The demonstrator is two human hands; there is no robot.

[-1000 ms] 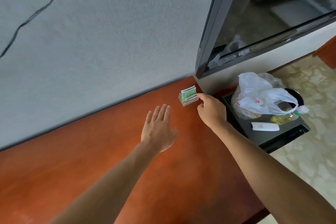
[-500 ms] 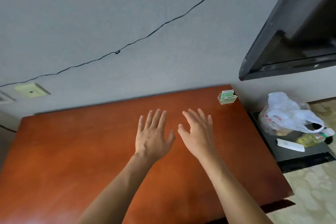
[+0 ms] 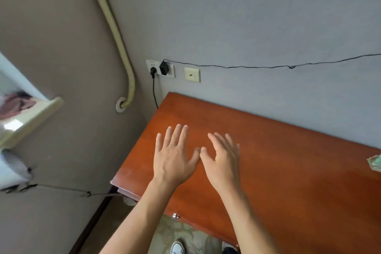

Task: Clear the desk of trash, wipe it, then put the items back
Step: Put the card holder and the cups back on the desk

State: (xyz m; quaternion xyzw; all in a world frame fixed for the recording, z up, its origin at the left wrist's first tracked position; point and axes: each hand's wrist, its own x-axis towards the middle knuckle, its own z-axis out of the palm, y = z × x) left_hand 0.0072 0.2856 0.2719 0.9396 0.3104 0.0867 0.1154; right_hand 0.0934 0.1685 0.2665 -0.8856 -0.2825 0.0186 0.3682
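The reddish-brown wooden desk [image 3: 288, 171] fills the right half of the view, its left end near the room's corner. My left hand [image 3: 174, 156] hovers flat over the desk's left part, fingers spread and straight, holding nothing. Beside it, my right hand [image 3: 223, 161] is also flat with fingers straight and empty, slightly blurred. Their thumbs almost touch. A small clear holder with green cards [image 3: 375, 166] peeks in at the right edge of the desk.
Wall sockets [image 3: 160, 68] with two black plugs and a thin black cable sit above the desk's left end. A beige pipe [image 3: 115, 33] runs down the corner. A white shelf [image 3: 26, 117] is at left. My shoes [image 3: 178, 247] show below the desk's front edge.
My right hand left the card holder and came back beside my left hand. The view swung left along the desk, so the holder now sits at the far right edge.
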